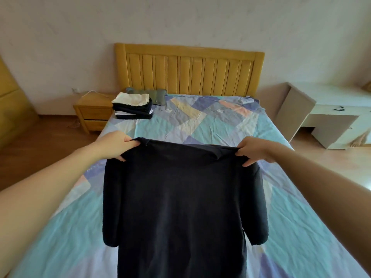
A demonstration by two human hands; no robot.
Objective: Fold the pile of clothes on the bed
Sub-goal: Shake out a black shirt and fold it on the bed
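Step in hand: a dark navy T-shirt [180,197] is held up by its shoulders over the bed [200,121], spread out ahead of folding. Looks like the last loose garment; no unfolded pile shows anywhere on the bedspread, though the near edge of the bed is hidden behind the shirt, so more could lie there.

Left hand [116,144] grips the shirt's left shoulder corner: fingers curled over the top edge, thumb pinching from below. Right hand [255,150] does the same on the other shoulder, fingers bunched round the fabric, one finger pointing down along the seam. Both arms are stretched forward and the cloth is pulled fairly taut between the hands. The short sleeves hang down at either side, and the hem runs out of frame at the bottom.

Folded stack [132,106] sits at the far left corner of the bed near the headboard [188,69]: dark items with a white piece on top, a green pillow [158,94] just behind it. Something small and white [248,100] lies at the far right by the headboard, too small to identify. Nightstand [94,113] stands left of the bed, white desk [337,115] to the right.

Next move, as judged: lower the shirt flat onto the bedspread, smooth it, fold the sleeves and sides inward, then fold in half and add it to the stack. That calls for an even grip on both shoulders so it lands square.
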